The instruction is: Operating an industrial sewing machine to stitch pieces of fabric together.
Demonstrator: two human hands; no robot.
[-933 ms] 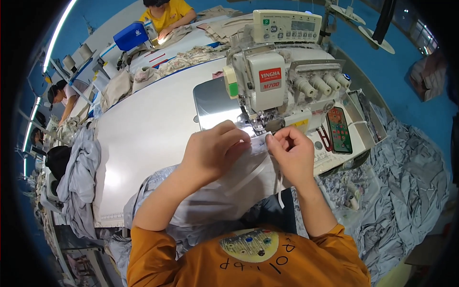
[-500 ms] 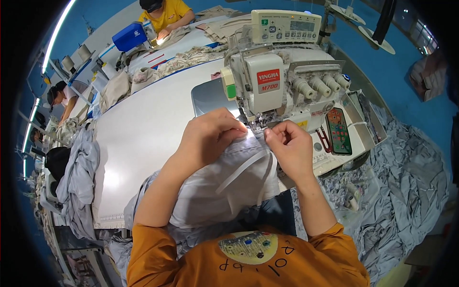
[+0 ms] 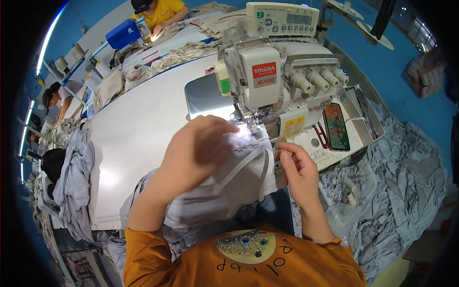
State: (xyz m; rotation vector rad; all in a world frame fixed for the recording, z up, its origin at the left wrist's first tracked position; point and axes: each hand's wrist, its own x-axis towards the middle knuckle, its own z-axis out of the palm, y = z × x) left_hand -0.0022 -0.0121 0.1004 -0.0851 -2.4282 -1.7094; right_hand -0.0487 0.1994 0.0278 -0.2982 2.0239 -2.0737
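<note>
A pale grey-white cloth with a narrow white strip lies under the presser foot of a white overlock sewing machine. Its lower part hangs over the table's front edge toward my lap. My left hand is over the cloth, just left of the foot; motion smears its fingers, so their grip does not show. Close by the cloth's right edge, below the foot, my right hand has its thumb and forefinger drawn together and the other fingers curled. Whatever may be between those fingertips is too small to make out.
A phone and red-handled snips lie right of the machine. Grey cloth is heaped at the right and left. A person in yellow sews across the table; another person works at far left.
My right hand has moved down and away from the presser foot. My left hand has shifted left and is blurred. The foot and cloth under it now show more. The view has shifted slightly.
</note>
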